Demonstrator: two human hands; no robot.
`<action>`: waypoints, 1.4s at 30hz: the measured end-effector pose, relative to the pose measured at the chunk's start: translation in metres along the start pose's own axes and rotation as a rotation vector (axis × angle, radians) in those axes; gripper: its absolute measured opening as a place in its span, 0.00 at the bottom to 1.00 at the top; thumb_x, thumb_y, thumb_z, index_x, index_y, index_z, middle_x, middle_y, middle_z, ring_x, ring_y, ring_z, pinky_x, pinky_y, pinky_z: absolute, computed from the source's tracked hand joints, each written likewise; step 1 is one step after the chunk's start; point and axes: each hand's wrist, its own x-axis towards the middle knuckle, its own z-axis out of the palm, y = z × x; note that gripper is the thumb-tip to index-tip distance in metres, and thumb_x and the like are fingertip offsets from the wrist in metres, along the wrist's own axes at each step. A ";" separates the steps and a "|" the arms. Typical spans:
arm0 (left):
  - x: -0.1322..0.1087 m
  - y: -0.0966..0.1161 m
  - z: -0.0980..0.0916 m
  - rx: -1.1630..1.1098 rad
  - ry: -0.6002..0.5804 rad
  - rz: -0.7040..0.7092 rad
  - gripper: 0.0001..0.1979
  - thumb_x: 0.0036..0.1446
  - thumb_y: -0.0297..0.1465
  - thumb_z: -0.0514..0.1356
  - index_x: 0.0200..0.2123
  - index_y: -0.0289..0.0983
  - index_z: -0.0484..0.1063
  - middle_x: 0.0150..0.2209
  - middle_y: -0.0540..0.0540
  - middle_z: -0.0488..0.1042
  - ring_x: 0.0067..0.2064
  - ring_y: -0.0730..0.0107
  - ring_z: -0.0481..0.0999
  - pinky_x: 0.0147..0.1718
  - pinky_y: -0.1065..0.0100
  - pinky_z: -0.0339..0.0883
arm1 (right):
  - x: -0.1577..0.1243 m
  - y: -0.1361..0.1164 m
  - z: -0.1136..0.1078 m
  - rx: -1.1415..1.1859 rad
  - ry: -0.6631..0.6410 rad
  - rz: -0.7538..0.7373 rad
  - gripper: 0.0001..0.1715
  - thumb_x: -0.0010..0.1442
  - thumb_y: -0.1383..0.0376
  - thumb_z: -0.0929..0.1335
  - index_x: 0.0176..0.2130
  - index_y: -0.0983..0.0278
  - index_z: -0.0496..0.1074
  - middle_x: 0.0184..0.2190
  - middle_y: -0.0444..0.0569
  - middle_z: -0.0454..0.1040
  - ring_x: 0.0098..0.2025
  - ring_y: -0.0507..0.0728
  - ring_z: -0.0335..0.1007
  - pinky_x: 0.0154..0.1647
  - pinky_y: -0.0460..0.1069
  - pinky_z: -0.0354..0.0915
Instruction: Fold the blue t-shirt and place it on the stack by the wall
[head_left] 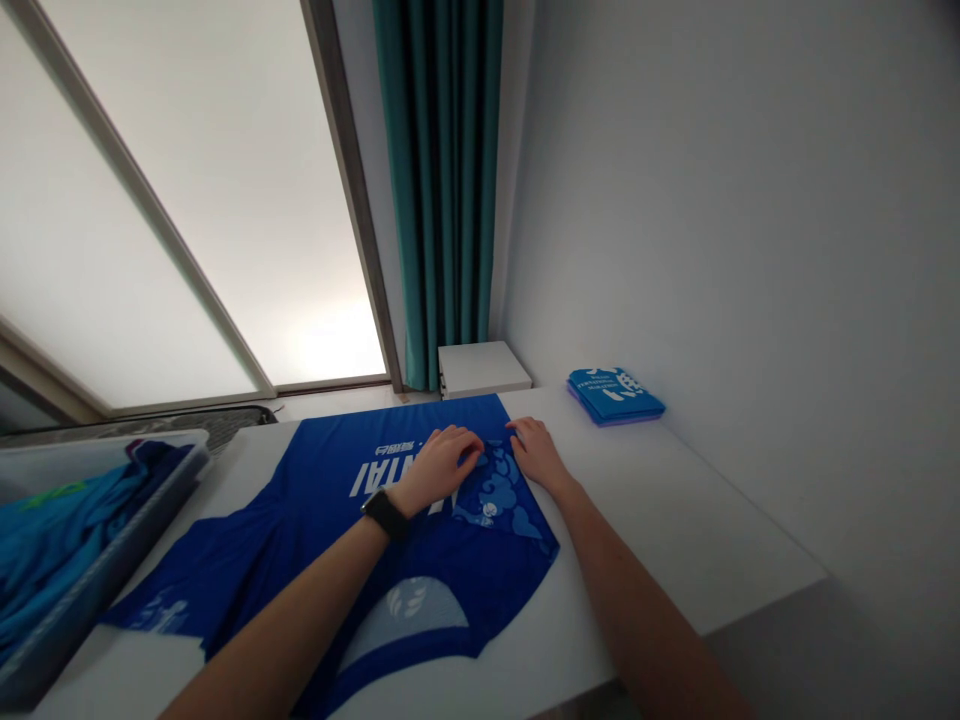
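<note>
A blue shirt (pixel 322 470) with white lettering lies spread on the white table, its collar towards me. The sleeve on the right is folded inward over the body and shows a light blue pattern; the left sleeve lies stretched out. My left hand (pixel 442 462), with a black watch at the wrist, rests over the lettering, its fingertips bent together at the patterned sleeve's edge. Whether cloth is pinched there is too small to tell. My right hand (pixel 536 452) lies at the shirt's right edge with its fingers apart, touching the patterned part.
Folded blue clothes (pixel 616 396) are stacked at the back right of the white table (pixel 637 500), near the wall. At the left stands a plastic bin (pixel 112 560) holding blue garments. A white cabinet (pixel 484 368) and a teal curtain (pixel 442 200) are beyond the table.
</note>
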 end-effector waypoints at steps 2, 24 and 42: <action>-0.019 -0.003 -0.006 0.014 -0.057 0.034 0.11 0.65 0.31 0.51 0.40 0.41 0.74 0.39 0.47 0.75 0.43 0.63 0.72 0.49 0.61 0.60 | 0.001 0.000 0.000 0.002 -0.005 -0.010 0.18 0.63 0.70 0.60 0.50 0.62 0.71 0.51 0.53 0.71 0.55 0.60 0.61 0.57 0.56 0.57; -0.086 -0.013 0.012 0.088 -0.074 0.187 0.12 0.67 0.28 0.52 0.46 0.42 0.74 0.44 0.45 0.74 0.46 0.63 0.70 0.48 0.62 0.63 | -0.016 -0.060 0.014 -0.142 -0.327 -0.245 0.29 0.69 0.60 0.56 0.67 0.63 0.56 0.68 0.53 0.53 0.70 0.61 0.45 0.68 0.64 0.42; -0.085 -0.010 0.015 0.049 -0.055 0.180 0.09 0.67 0.28 0.53 0.40 0.39 0.73 0.40 0.46 0.73 0.43 0.65 0.70 0.45 0.64 0.66 | -0.012 -0.027 -0.014 0.130 -0.119 -0.155 0.27 0.65 0.67 0.56 0.59 0.68 0.69 0.59 0.57 0.69 0.62 0.58 0.63 0.65 0.58 0.57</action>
